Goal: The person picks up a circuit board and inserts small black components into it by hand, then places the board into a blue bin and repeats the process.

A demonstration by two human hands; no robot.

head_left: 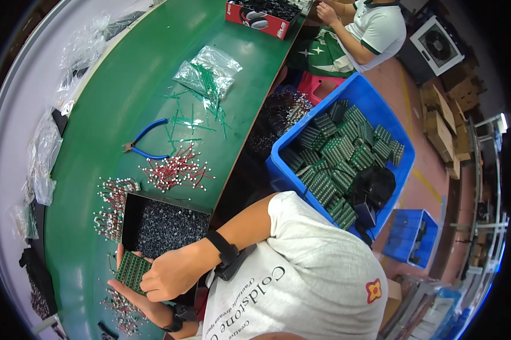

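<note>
A green circuit board panel (132, 271) with rows of small parts lies in my left hand (132, 293), whose fingers and thumb hold it by its edges. My right hand (173, 276) is closed over the panel's right side, fingertips curled at the board. Whatever those fingertips may pinch is hidden. Just beyond both hands stands a dark open tray (132, 215) filled with many small black components (173, 226). Red wires with white connectors (111, 212) lie along the tray's left side, and more wires (122, 309) lie below my left hand.
Farther up the green table (136, 85) lie a pile of red wires (179, 170), blue-handled cutters (147, 140), green strips with a plastic bag (210, 71), and a red box (255, 22). At right, a blue bin (403, 136) holds stacked circuit boards. A co-worker (374, 28) sits beyond.
</note>
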